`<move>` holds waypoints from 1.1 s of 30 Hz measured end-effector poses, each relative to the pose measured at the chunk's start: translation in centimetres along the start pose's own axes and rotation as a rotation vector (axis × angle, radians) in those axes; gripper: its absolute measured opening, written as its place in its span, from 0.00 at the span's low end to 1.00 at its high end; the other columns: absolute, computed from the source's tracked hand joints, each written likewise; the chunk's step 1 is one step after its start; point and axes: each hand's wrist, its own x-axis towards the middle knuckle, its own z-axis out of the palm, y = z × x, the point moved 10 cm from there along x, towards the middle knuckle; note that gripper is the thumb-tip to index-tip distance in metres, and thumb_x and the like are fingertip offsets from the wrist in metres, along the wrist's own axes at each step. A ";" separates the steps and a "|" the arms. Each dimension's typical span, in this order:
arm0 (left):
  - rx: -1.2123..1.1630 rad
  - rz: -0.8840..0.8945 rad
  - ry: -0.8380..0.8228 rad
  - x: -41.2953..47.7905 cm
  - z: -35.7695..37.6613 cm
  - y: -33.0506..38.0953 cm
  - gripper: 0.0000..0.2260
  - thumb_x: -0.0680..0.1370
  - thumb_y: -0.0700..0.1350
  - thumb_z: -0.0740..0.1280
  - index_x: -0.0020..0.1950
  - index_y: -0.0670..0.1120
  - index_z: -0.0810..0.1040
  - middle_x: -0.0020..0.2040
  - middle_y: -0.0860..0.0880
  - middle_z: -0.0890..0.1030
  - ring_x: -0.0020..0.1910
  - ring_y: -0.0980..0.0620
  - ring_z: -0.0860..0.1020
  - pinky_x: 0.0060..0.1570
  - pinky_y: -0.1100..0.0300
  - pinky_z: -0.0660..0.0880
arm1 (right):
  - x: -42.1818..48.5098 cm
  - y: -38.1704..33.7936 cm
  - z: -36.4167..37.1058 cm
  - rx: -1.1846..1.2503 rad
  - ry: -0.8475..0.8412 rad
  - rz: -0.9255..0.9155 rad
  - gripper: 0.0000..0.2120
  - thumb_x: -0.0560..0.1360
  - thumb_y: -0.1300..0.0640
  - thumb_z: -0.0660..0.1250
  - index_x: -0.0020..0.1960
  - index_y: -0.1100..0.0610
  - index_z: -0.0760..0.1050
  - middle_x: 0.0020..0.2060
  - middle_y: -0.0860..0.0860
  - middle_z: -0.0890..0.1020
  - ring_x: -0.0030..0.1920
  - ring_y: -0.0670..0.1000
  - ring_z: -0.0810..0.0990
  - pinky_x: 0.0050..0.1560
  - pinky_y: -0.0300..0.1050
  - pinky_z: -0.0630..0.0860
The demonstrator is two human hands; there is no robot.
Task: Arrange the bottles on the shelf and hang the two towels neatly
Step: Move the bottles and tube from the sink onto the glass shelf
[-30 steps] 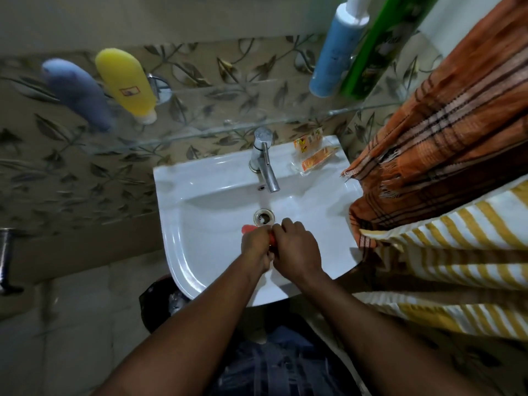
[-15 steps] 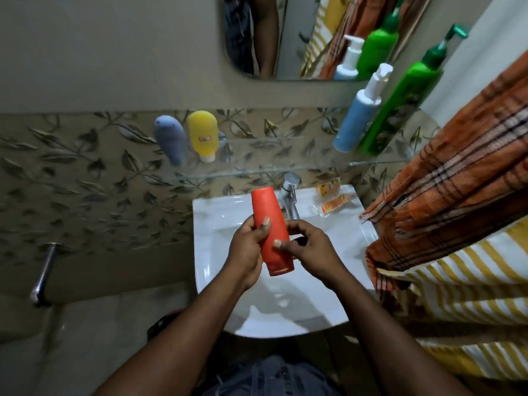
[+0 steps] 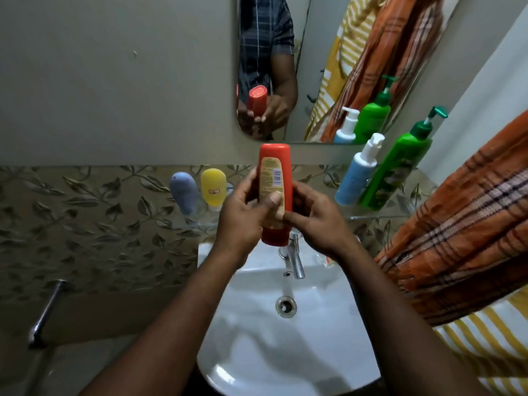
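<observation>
**A:** ok so where's the red bottle point(image 3: 275, 192) at?

**B:** dead centre, held up over the white sink point(image 3: 251, 338), cap end down, label with the barcode facing the camera. Left hand point(image 3: 243, 221) is wrapped round it from 9 o'clock with the thumb pressed on the label, right hand point(image 3: 317, 221) grips it from 3 o'clock. Both hands are clamped on the same bottle, fingers nearly meeting across the front.

**A:** and the rest of the bottles?

**B:** glass shelf point(image 3: 380, 217) runs behind the hands. At about 10 o'clock from the red one there's a grey-blue tube point(image 3: 183, 192) and a yellow tube point(image 3: 213, 188) side by side, standing cap down. At 2 o'clock a pale blue pump bottle point(image 3: 357, 174) right next to a green pump bottle point(image 3: 397, 170); both look tilted, could be the wide lens.

**A:** towels?

**B:** orange plaid towel point(image 3: 468, 224) hangs at 3 o'clock, the yellow striped towel point(image 3: 491, 344) below it around 4. Mirror point(image 3: 320, 67) at 12 shows the hands and bottle reflected. Tap point(image 3: 295, 260) sits just under the bottle.
</observation>
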 end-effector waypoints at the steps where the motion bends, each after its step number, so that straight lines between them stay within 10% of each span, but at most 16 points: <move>1: 0.046 0.030 0.047 0.9 -0.5 0.4 0.24 0.78 0.38 0.74 0.74 0.49 0.76 0.60 0.50 0.86 0.60 0.53 0.84 0.63 0.47 0.81 | 1.1 0.3 -0.2 0.062 0.004 -0.008 0.24 0.76 0.70 0.72 0.69 0.53 0.75 0.62 0.54 0.85 0.63 0.53 0.84 0.66 0.55 0.81; 9: 0.290 0.121 0.148 4.7 -0.2 0.1 0.24 0.80 0.38 0.72 0.75 0.52 0.74 0.59 0.57 0.83 0.56 0.66 0.80 0.54 0.65 0.78 | 6.5 3.4 -0.7 -0.016 0.133 -0.040 0.22 0.76 0.73 0.70 0.62 0.50 0.77 0.57 0.51 0.86 0.59 0.50 0.85 0.66 0.56 0.80; 18: 0.465 0.119 0.214 3.7 -1.3 -2.7 0.22 0.84 0.42 0.66 0.78 0.54 0.71 0.61 0.57 0.82 0.57 0.60 0.80 0.49 0.77 0.73 | 7.7 4.6 -0.1 -0.131 0.101 -0.018 0.24 0.77 0.64 0.74 0.69 0.49 0.74 0.57 0.45 0.85 0.58 0.43 0.84 0.63 0.49 0.82; 27: 0.639 0.143 0.300 3.0 -1.9 -4.2 0.20 0.84 0.40 0.64 0.76 0.51 0.72 0.63 0.52 0.83 0.62 0.52 0.80 0.61 0.53 0.80 | 7.9 6.3 1.1 -0.211 0.045 0.036 0.25 0.74 0.61 0.79 0.67 0.48 0.75 0.57 0.44 0.85 0.57 0.43 0.84 0.62 0.48 0.82; 33: 0.723 0.133 0.333 2.5 -2.5 -4.3 0.24 0.83 0.37 0.63 0.78 0.52 0.70 0.65 0.51 0.82 0.63 0.52 0.80 0.61 0.53 0.79 | 8.1 6.2 1.6 -0.242 0.039 0.035 0.24 0.74 0.62 0.78 0.67 0.51 0.76 0.58 0.46 0.85 0.57 0.43 0.84 0.61 0.42 0.80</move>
